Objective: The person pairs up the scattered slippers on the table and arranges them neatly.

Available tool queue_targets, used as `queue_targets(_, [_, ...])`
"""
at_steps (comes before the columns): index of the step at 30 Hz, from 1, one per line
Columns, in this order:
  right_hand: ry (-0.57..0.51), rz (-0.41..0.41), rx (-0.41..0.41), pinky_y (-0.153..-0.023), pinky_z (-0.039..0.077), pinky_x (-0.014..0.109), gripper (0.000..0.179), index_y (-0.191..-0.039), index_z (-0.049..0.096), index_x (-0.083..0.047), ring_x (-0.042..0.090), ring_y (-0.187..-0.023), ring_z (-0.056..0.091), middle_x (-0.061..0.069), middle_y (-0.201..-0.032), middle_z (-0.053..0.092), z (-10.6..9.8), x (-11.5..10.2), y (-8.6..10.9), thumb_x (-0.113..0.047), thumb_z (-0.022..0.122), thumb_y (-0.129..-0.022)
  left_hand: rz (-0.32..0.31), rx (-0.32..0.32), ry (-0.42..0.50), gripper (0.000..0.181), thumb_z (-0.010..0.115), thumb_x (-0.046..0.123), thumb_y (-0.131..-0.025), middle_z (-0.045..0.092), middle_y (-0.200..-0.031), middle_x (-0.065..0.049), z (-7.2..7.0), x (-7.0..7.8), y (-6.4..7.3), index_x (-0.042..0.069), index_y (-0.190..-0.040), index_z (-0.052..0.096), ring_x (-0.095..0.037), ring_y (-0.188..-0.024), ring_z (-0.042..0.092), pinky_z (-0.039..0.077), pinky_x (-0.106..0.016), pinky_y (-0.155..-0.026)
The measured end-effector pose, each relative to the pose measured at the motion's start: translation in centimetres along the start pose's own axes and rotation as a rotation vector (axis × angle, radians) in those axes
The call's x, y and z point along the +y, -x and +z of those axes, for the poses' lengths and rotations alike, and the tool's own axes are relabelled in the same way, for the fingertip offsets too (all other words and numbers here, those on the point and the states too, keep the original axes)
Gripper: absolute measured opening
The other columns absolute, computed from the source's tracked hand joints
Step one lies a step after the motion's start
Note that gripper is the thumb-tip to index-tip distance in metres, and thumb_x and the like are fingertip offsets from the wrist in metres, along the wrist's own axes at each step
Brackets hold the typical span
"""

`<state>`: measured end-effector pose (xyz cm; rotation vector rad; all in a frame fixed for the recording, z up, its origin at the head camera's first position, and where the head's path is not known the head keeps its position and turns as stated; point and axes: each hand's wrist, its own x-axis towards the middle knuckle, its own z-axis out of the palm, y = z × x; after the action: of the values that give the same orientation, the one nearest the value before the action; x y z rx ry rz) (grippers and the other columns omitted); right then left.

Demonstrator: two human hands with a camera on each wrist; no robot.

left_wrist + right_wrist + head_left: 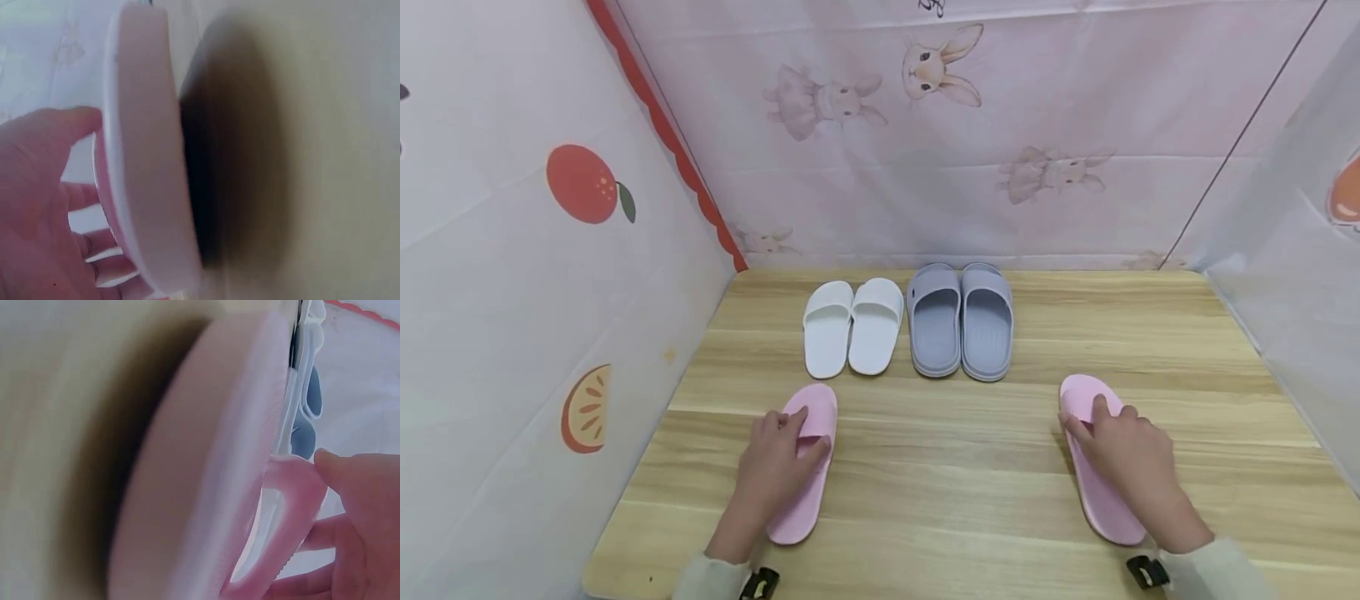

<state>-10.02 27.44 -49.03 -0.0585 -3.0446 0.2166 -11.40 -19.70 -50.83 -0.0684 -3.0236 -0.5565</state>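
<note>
On the left of the wooden table, my left hand [773,467] grips a pink slipper [799,521] around its strap. Thumb and fingers lie on opposite sides of it. The left wrist view shows that slipper's pale thick sole edge [150,150] with a dark shadow beside it. Farther right, my right hand [1131,454] holds the other pink slipper [1105,504] by the strap, toe pointing away from me. In the right wrist view the thumb and fingers meet the strap [300,487]. Whether either sole touches the table, I cannot tell.
White slippers [826,342] stand as a pair near the back of the table [955,483]. Beside them on the right is a grey pair [987,333]. A rabbit-print cloth [865,200] hangs behind, and printed cloth walls [497,275] flank both sides.
</note>
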Motion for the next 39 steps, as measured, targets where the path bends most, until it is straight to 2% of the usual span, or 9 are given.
queue_targets(5, [0.005, -0.008, 0.081, -0.037, 0.032, 0.041, 0.071, -0.112, 0.055, 0.008, 0.032, -0.05, 0.047, 0.022, -0.063, 0.046, 0.3, -1.2, 0.3, -0.06, 0.046, -0.092, -0.018, 0.032, -0.004, 0.072, 0.055, 0.063, -0.085, 0.048, -0.126, -0.016, 0.5, 1.7, 0.9, 0.019, -0.141, 0.049, -0.032, -0.114, 0.043, 0.045, -0.054, -0.078])
queue_targets(8, [0.012, -0.008, 0.1, -0.036, 0.031, 0.04, 0.07, -0.11, 0.056, 0.007, 0.032, -0.048, 0.046, 0.022, -0.062, 0.046, 0.4, -1.9, 0.5, -0.06, 0.047, -0.092, -0.019, 0.051, 0.001, 0.07, 0.057, 0.061, -0.085, 0.048, -0.124, -0.015, 0.6, 2.4, 1.1, 0.018, -0.14, 0.05, -0.031, -0.112, 0.044, 0.045, -0.053, -0.077])
queue_targets(19, [0.035, 0.017, 0.078, -0.038, 0.035, 0.043, 0.074, -0.114, 0.054, 0.007, 0.036, -0.051, 0.05, 0.024, -0.063, 0.048, 0.6, -4.5, 1.0, -0.062, 0.045, -0.091, -0.017, 0.043, 0.018, 0.069, 0.058, 0.06, -0.084, 0.049, -0.12, -0.014, 1.4, 5.0, 1.5, 0.018, -0.139, 0.051, -0.03, -0.11, 0.044, 0.046, -0.049, -0.076])
queue_targets(23, [0.039, 0.003, 0.081, -0.039, 0.036, 0.044, 0.074, -0.118, 0.055, 0.007, 0.036, -0.051, 0.051, 0.024, -0.064, 0.05, 0.4, -5.4, 1.2, -0.061, 0.044, -0.093, -0.009, 0.042, 0.009, 0.068, 0.058, 0.059, -0.084, 0.049, -0.12, -0.015, 1.5, 6.0, 1.5, 0.018, -0.138, 0.052, -0.03, -0.11, 0.044, 0.047, -0.048, -0.075])
queue_targets(28, [0.047, -0.027, 0.1, -0.04, 0.038, 0.045, 0.066, -0.12, 0.057, 0.006, 0.037, -0.052, 0.052, 0.025, -0.066, 0.052, 0.3, -6.1, 1.5, -0.054, 0.046, -0.095, -0.007, 0.06, -0.002, 0.067, 0.058, 0.058, -0.085, 0.049, -0.119, -0.017, 1.9, 7.4, 1.6, 0.017, -0.137, 0.053, -0.031, -0.107, 0.044, 0.047, -0.046, -0.07])
queue_targets(34, [0.043, -0.024, 0.061, -0.042, 0.038, 0.045, 0.064, -0.122, 0.056, 0.006, 0.036, -0.054, 0.054, 0.024, -0.067, 0.053, 0.4, -7.0, 1.6, -0.052, 0.046, -0.095, 0.007, 0.083, -0.016, 0.064, 0.06, 0.058, -0.084, 0.05, -0.115, -0.016, 2.6, 8.9, 1.5, 0.016, -0.133, 0.056, -0.03, -0.102, 0.045, 0.046, -0.045, -0.067])
queue_targets(39, [0.041, -0.022, 0.024, -0.044, 0.039, 0.045, 0.066, -0.123, 0.056, 0.006, 0.037, -0.057, 0.056, 0.024, -0.07, 0.055, 0.5, -7.9, 1.4, -0.054, 0.045, -0.096, 0.03, 0.078, -0.028, 0.064, 0.058, 0.06, -0.084, 0.05, -0.114, -0.014, 3.3, 9.9, 1.2, 0.017, -0.131, 0.056, -0.028, -0.099, 0.045, 0.045, -0.042, -0.065])
